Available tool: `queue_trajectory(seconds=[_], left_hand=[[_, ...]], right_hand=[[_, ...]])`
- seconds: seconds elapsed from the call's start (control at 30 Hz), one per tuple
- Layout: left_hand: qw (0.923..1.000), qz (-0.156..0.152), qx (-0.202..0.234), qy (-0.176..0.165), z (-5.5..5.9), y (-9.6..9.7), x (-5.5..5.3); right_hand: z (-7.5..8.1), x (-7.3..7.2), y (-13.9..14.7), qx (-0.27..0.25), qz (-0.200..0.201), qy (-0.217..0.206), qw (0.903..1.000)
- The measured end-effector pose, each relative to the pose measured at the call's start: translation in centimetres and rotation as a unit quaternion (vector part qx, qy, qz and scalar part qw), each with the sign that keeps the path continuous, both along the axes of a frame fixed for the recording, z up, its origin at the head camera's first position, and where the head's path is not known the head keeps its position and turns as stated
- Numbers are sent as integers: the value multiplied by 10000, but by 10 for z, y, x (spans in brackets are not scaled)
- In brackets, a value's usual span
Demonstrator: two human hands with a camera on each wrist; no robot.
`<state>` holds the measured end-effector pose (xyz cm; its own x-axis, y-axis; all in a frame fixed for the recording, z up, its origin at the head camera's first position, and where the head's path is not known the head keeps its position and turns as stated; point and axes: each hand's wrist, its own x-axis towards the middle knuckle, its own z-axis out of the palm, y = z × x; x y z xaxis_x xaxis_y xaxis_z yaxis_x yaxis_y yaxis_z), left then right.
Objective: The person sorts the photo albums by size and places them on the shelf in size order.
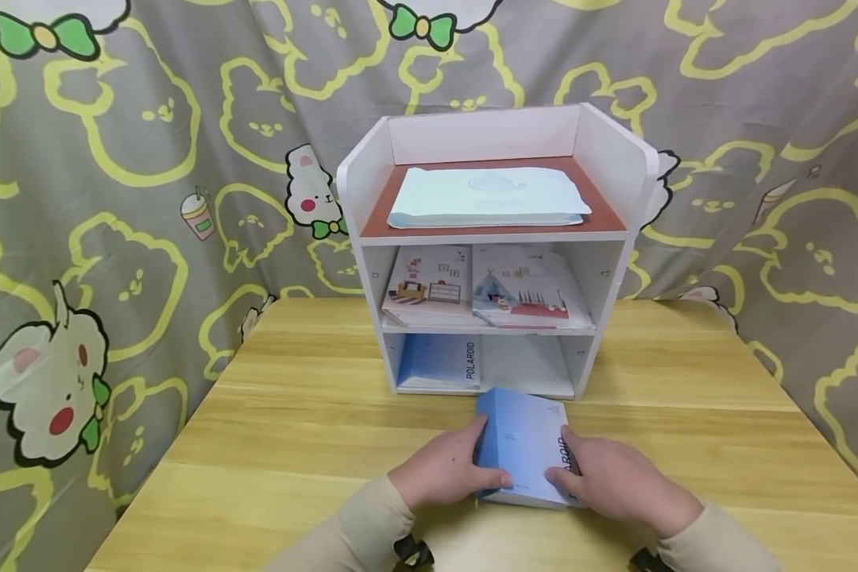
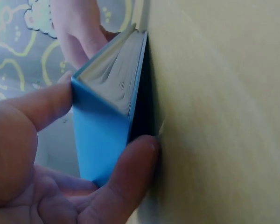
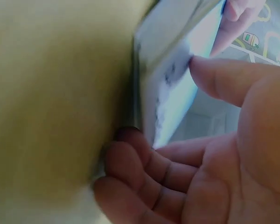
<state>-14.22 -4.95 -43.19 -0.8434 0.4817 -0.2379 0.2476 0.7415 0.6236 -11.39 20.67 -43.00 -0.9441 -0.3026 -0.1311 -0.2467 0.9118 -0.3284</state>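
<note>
Both hands hold a blue photo album (image 1: 529,441) with POLAROID lettering, above the wooden table in front of a white shelf unit. My left hand (image 1: 454,467) grips its left side, thumb on the cover near the front corner. In the left wrist view, the album's white pages (image 2: 114,77) show between its covers, and a fingertip (image 2: 142,151) reaches under it. My right hand (image 1: 618,481) grips the lettered side, thumb on top. Curled fingers (image 3: 123,161) lie at the lower edge in the right wrist view. The album's far end is close to the bottom shelf.
The white shelf unit (image 1: 488,238) stands at the back of the table (image 1: 293,445). A similar blue album (image 1: 436,359) lies in the bottom compartment's left half. Illustrated books (image 1: 522,290) fill the middle shelf; a pale soft pack (image 1: 489,195) lies on top. Patterned curtains (image 1: 150,119) surround the table.
</note>
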Motion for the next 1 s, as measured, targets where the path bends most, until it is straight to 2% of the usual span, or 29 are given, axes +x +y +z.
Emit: queue_trajectory(seconds=[0.13, 0.27, 0.67, 1.0], left_hand=[[9998, 33, 196, -51, -2, 2, -2], [9996, -12, 285, 63, -3, 4, -4], [9989, -76, 359, 286, -3, 8, -12], [9994, 32, 231, 257, -3, 15, -23]], right_hand=[[1, 2, 0, -242, -88, -24, 9997], [1, 1, 3, -317, -154, 49, 9994], [6, -5, 5, -143, -161, 380, 9990], [6, -16, 8, -75, -113, 401, 9991]])
